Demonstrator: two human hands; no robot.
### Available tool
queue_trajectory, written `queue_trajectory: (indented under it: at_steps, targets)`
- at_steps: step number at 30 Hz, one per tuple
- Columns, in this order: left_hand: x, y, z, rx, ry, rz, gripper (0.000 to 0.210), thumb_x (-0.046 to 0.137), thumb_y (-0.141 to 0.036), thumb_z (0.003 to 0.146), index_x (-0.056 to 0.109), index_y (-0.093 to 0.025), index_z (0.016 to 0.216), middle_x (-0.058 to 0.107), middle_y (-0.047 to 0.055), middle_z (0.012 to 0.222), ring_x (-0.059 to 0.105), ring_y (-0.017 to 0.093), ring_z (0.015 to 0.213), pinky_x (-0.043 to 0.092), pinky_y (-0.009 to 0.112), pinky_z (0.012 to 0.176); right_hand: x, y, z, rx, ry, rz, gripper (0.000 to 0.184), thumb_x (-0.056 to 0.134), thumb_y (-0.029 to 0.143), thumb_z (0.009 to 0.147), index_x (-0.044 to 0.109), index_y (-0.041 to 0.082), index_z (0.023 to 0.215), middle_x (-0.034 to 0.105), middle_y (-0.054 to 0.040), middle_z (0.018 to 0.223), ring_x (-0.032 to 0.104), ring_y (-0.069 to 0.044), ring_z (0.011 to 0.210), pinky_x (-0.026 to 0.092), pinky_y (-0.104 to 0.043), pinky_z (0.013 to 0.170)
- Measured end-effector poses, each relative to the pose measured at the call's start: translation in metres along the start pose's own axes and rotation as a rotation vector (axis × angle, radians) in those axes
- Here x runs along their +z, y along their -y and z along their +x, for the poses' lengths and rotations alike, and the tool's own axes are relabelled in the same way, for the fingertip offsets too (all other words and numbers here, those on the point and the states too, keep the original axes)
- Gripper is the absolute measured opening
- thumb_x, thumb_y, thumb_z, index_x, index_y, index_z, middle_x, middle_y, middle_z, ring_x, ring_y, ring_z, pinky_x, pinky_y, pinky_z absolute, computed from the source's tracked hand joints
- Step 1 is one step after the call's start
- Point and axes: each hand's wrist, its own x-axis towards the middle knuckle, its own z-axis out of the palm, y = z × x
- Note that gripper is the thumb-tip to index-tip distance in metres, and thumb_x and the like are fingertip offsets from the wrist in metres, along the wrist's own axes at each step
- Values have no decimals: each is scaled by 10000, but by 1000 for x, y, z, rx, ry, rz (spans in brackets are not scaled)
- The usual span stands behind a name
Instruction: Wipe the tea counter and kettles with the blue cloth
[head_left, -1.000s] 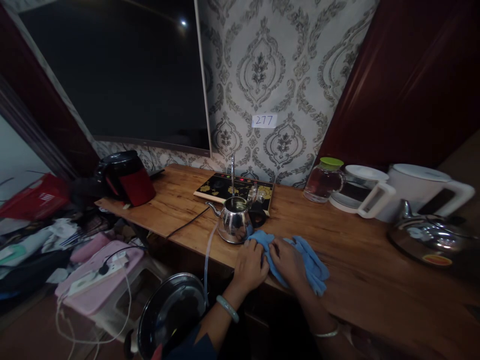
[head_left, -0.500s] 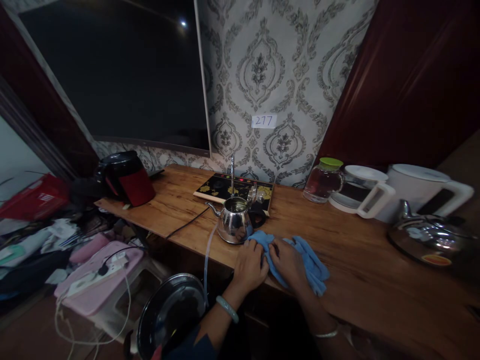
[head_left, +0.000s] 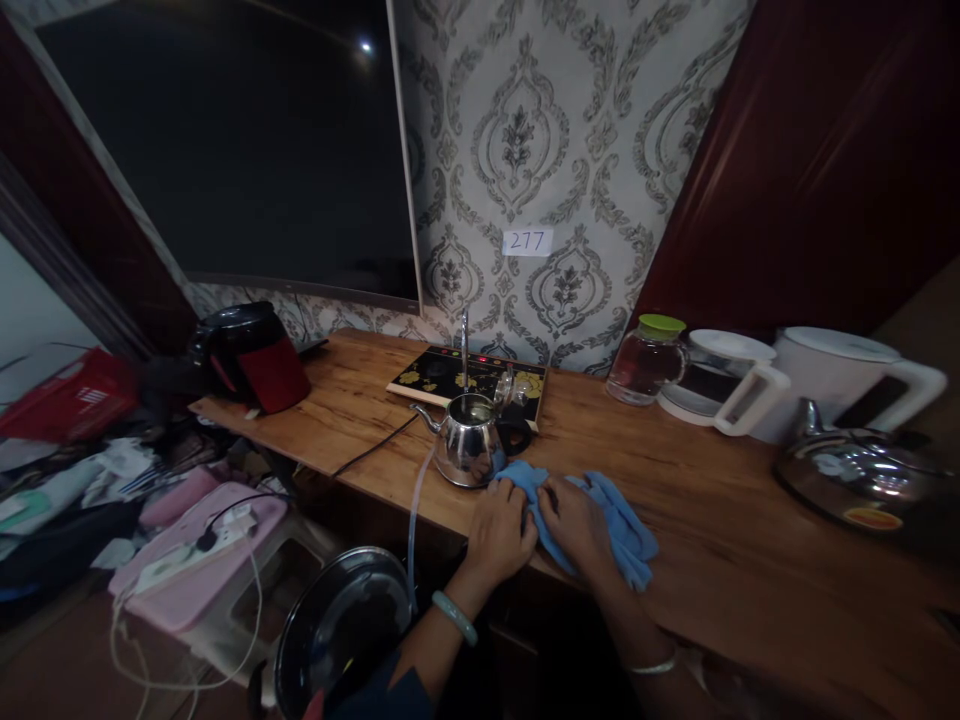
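Note:
A blue cloth [head_left: 624, 530] lies crumpled at the front edge of the wooden table. My left hand [head_left: 498, 530] has its fingers curled on the cloth's left end, close to a small steel teapot [head_left: 466, 450]. My right hand [head_left: 577, 520] grips the middle of the cloth, its fingertips partly hidden in the folds. The teapot stands upright with its lid tipped up, its spout to the left and its black handle [head_left: 515, 437] to the right. Behind it lies a black electric tea stove [head_left: 427, 372] with gold flowers and a thin upright metal spout [head_left: 465, 350].
Right of the cloth stand a green-lidded glass jug [head_left: 645, 362], a white-handled glass pot [head_left: 712, 380], a white kettle [head_left: 814, 375] and a steel kettle [head_left: 862, 475]. A red and black kettle [head_left: 262, 365] stands left. Below are a dark basin [head_left: 292, 610] and pink stool [head_left: 195, 590].

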Motion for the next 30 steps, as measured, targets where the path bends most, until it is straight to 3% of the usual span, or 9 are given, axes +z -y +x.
queue_trajectory:
  at_steps: [30]
  targets:
    - [-1, 0, 1, 1, 7, -2, 102, 495, -227, 863, 563, -194, 932, 562, 66, 990, 501, 230, 944, 424, 384, 804, 0, 0, 1, 5, 10, 7, 236, 397, 246, 909, 576, 211, 759, 665, -37, 751, 612, -176, 711, 356, -265, 657]
